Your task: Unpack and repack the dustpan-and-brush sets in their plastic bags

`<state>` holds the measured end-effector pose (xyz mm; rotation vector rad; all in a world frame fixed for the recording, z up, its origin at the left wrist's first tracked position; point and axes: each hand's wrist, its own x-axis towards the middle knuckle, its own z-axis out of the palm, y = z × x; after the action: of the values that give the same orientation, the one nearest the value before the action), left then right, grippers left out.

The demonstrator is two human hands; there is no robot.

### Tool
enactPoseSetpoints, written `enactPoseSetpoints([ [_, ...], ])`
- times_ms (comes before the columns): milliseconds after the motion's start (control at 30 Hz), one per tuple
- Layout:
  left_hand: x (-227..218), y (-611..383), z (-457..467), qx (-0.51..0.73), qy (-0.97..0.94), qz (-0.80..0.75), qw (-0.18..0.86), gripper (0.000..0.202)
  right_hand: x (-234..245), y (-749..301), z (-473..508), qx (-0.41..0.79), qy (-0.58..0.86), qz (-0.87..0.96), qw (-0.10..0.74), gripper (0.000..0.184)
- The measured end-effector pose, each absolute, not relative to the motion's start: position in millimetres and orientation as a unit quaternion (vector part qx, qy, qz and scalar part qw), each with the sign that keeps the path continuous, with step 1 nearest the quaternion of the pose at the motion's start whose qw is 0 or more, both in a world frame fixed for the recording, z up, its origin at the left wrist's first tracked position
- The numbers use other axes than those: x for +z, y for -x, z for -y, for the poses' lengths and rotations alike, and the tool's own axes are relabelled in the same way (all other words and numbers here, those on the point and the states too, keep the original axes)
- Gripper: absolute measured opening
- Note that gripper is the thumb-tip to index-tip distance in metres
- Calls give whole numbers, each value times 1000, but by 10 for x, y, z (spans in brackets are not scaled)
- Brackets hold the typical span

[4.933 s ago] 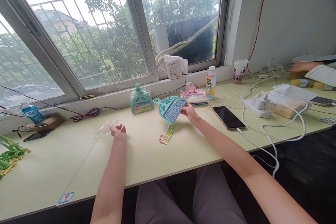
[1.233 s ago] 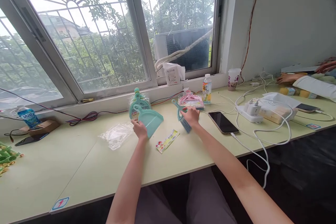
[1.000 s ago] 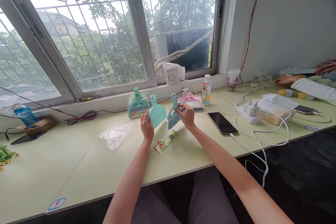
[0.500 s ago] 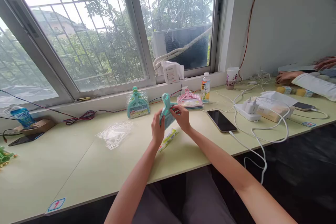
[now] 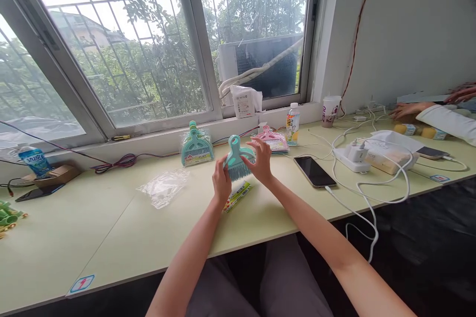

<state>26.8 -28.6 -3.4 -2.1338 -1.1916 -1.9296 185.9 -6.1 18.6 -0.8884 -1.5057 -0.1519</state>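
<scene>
A teal mini hand broom, seemingly nested with its small dustpan (image 5: 235, 158), is upright above the table with its bristles downward. My left hand (image 5: 222, 181) grips its left side, fingers closed on the edge. At the right edge is my right hand (image 5: 261, 162), its thumb against the front and its fingers curled around the side. A flat green-and-yellow printed card (image 5: 238, 197) lies on the table just beneath. Left of my hands lies a crumpled clear plastic bag (image 5: 164, 187). Behind stands a wrapped teal broom-and-dustpan set (image 5: 197, 148), and a pink set (image 5: 270, 139) lies to the right.
A phone (image 5: 314, 171) on a white cable lies to my right, near a power strip (image 5: 351, 158) and tissue pack (image 5: 388, 153). A drink bottle (image 5: 292, 124) and cup (image 5: 330, 110) stand at the back. Another person's sleeved arm (image 5: 448, 121) rests at far right.
The broom has turned so its broad face is toward me. My right hand's fingers have lifted and shifted along its right edge. The view has moved slightly.
</scene>
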Motion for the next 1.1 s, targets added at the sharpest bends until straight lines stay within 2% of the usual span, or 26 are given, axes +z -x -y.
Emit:
enactPoseSetpoints([
  [100, -47, -258, 311, -608, 699, 376, 27, 33, 247, -1885, 24, 42, 379, 705, 597, 29],
  [233, -20, -230, 330, -583, 717, 381, 22, 34, 236, -1865, -24, 138, 356, 677, 629, 24],
  [400, 40, -206, 286, -527, 739, 419, 7, 39, 195, -1845, 27, 130, 379, 651, 645, 23],
  [800, 39, -156, 252, -512, 724, 461, 42, 32, 55, -1703, 44, 135, 401, 621, 660, 21],
  [867, 34, -122, 216, -515, 727, 454, 11, 30, 26, -1689, 29, 141, 405, 610, 667, 23],
  [967, -6, -73, 111, -524, 713, 455, -101, 33, 15, -1723, -28, 152, 414, 594, 673, 29],
  [1100, -94, -5, -63, -524, 690, 465, -180, 35, 23, -1827, -142, 172, 406, 643, 627, 36],
])
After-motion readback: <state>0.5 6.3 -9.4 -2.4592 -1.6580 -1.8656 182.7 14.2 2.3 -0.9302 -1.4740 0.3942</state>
